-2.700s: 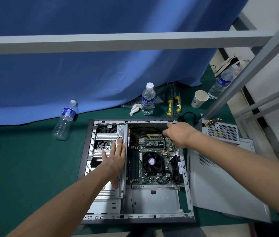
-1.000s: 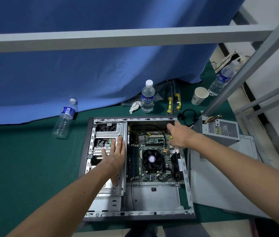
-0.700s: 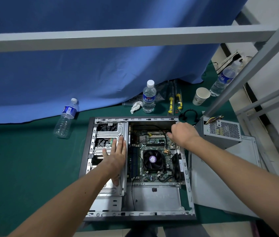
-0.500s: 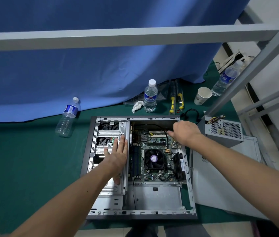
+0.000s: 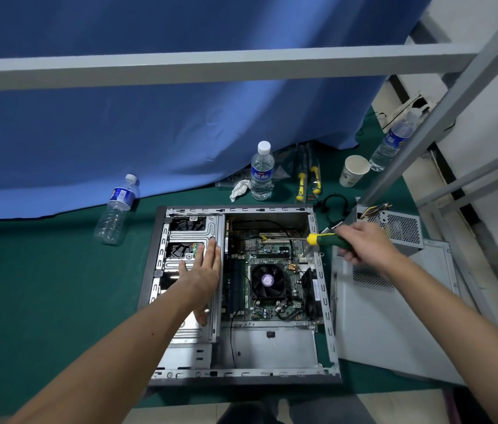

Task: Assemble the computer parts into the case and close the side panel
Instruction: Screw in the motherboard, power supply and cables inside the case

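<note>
An open computer case (image 5: 328,304) lies flat on the green table, its motherboard (image 5: 267,255) and black CPU fan (image 5: 267,280) showing. My left hand (image 5: 201,272) rests flat with straight fingers on the metal drive cage (image 5: 211,224) in the case's left half. My right hand (image 5: 363,244) grips a green and yellow screwdriver (image 5: 325,239) just outside the case's right wall, its shaft pointing left into the upper right of the case. The grey side panel (image 5: 379,325) lies to the right of the case. A power supply (image 5: 397,226) sits behind that panel.
Water bottles stand at the back (image 5: 262,172), lie at the left (image 5: 116,209) and stand at the far right (image 5: 392,145). A paper cup (image 5: 353,170), spare screwdrivers (image 5: 308,180), a crumpled tissue (image 5: 239,188) and a black cable (image 5: 334,203) sit behind the case. A grey frame bar (image 5: 211,67) crosses overhead.
My right hand has drawn back to the right, out of the case's upper corner, and the screwdriver it holds is now plainly visible. My left hand has stayed on the drive cage.
</note>
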{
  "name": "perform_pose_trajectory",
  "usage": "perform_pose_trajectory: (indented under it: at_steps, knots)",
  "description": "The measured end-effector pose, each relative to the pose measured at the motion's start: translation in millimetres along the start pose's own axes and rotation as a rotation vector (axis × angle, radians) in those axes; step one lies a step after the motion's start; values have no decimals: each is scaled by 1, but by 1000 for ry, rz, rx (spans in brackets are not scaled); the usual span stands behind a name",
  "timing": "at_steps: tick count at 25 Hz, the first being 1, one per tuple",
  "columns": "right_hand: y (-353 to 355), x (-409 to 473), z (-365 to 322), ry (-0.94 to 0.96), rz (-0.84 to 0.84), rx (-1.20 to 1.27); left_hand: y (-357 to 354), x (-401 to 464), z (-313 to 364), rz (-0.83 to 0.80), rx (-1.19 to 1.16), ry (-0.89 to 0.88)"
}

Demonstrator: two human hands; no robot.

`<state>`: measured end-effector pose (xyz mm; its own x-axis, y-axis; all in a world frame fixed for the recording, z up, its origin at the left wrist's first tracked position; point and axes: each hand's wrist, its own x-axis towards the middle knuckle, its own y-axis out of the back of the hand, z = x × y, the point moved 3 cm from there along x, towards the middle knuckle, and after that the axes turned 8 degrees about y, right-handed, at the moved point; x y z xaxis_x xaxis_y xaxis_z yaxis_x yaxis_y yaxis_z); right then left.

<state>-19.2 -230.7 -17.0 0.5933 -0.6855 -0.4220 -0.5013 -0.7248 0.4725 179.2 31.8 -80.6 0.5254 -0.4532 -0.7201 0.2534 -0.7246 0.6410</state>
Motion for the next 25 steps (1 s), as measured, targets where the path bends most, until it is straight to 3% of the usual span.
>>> perform_pose_trajectory:
  at_steps: [3, 8, 10, 14, 17, 25]
  knots:
    - [6, -17, 36, -118, -145, 517, 3, -3, 2, -2, 88, 45]
    - [5, -33, 83, -151, -292, 760, 10, -1, 14, 13, 392, -4]
    - [1, -35, 97, -169, -262, 711, 6, 0, 13, 18, 402, 12]
    - [-16, -31, 133, -181, -76, 286, -1, 6, 15, -18, 384, 51]
    - [-44, -34, 169, -248, -90, 71, -3, 11, 14, -6, 395, 71]
    - [-94, -24, 193, -287, 0, -48, -4, 10, 13, 24, 358, 83]
